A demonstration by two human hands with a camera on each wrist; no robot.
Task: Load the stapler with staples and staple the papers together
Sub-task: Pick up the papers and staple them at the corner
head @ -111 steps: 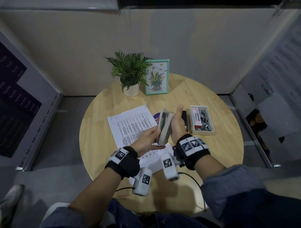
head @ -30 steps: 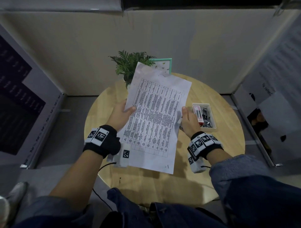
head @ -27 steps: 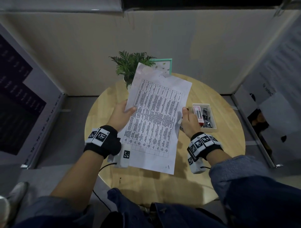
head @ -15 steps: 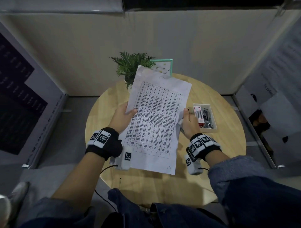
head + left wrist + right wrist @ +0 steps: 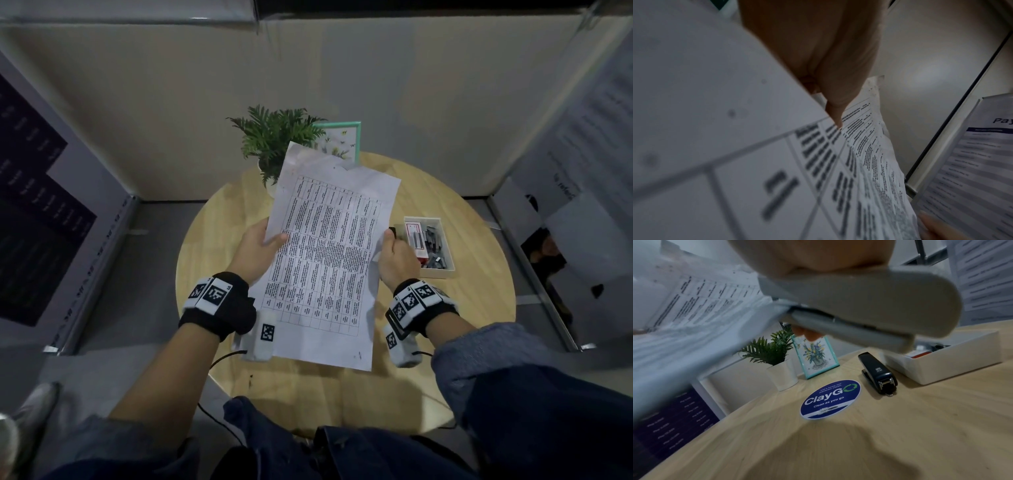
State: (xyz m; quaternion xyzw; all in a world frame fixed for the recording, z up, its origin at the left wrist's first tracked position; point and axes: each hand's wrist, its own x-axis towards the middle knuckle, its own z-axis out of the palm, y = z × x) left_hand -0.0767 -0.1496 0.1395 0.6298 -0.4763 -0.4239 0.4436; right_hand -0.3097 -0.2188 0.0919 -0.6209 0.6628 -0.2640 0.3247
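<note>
The printed papers point(image 5: 329, 260) are held up above the round wooden table point(image 5: 479, 308). My left hand point(image 5: 255, 251) pinches their left edge, thumb on the front; the left wrist view shows that thumb on the papers point(image 5: 818, 162). My right hand point(image 5: 397, 257) grips a grey stapler point(image 5: 869, 305) whose mouth sits over the papers' right edge point(image 5: 715, 313). In the head view the stapler is hidden behind the hand and sheet. A white box point(image 5: 428, 246) holding staple packs lies on the table to the right.
A second, black stapler point(image 5: 877, 373) lies on the table beside the white box point(image 5: 941, 360), next to a round blue sticker point(image 5: 830, 399). At the back stand a potted plant point(image 5: 274, 144) and a teal picture frame point(image 5: 342, 140). Panel walls close in on both sides.
Earlier both hands held the grey stapler while the papers lay on the table. Over the last second the raised papers and both hands have barely shifted.
</note>
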